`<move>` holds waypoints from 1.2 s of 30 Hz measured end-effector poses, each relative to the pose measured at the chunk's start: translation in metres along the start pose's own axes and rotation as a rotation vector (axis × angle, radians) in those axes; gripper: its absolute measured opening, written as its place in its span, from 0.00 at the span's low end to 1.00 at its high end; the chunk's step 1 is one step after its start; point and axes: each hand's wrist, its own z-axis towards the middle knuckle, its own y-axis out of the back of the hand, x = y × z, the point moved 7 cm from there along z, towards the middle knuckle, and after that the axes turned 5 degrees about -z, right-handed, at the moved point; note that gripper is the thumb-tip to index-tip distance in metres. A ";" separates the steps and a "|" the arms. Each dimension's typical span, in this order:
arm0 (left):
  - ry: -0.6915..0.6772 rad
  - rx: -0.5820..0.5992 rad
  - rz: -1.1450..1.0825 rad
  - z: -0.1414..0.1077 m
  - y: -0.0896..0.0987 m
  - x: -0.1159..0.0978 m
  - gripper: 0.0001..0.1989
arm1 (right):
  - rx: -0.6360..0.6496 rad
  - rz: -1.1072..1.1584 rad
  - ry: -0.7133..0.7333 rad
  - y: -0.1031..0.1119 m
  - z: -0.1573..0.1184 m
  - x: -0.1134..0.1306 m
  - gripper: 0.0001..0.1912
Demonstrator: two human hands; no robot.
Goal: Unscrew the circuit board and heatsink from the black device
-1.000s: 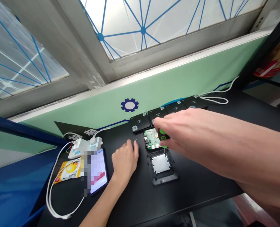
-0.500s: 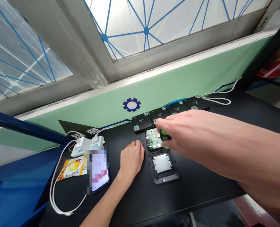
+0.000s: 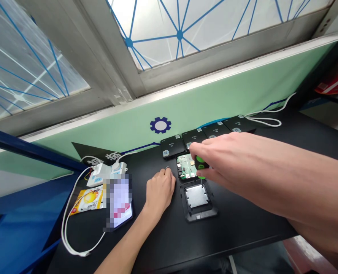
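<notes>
well, at inspection the right hand (image 3: 222,167) was closed firmly around the green-and-black handle of a screwdriver (image 3: 200,163), which stood roughly upright at the right edge of a green circuit board (image 3: 186,166). the screwdriver's tip was hidden behind the hand, so contact with the board could not be confirmed. the board lay flat on a black table (image 3: 157,243), directly beneath the right hand's fingers and between the two hands.

the left hand (image 3: 159,192) rested on the table to the left of the board, its fingers loosely curled and half closed. nothing was visibly held in it. a tiny metal screw (image 3: 167,167) sat at the fingertips, but whether they touched it could not be determined.

just below the right hand, a metal plate (image 3: 196,196) sat in a black plastic frame (image 3: 197,215). beyond both hands, four black square device casings (image 3: 193,137) stood in a row along the wall. left of the left hand lay a phone (image 3: 120,201) with its screen obscured, a white power adapter (image 3: 99,176), a yellow snack packet (image 3: 86,199) and a looped white cable (image 3: 67,228).
</notes>
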 end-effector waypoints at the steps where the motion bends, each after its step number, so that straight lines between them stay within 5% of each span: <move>1: -0.003 -0.016 -0.013 0.000 0.000 0.000 0.11 | -0.002 0.003 -0.002 0.000 0.000 0.000 0.12; 12: 0.024 -0.395 -0.417 -0.009 0.025 0.015 0.18 | -0.002 0.016 -0.003 0.002 0.001 0.001 0.15; 21: -0.108 -0.328 -0.922 -0.008 0.020 0.007 0.21 | 0.037 0.045 -0.038 0.011 0.017 0.002 0.06; 36: -0.279 -0.429 -0.972 -0.018 0.028 -0.003 0.13 | 0.055 0.099 -0.047 0.016 0.022 0.003 0.07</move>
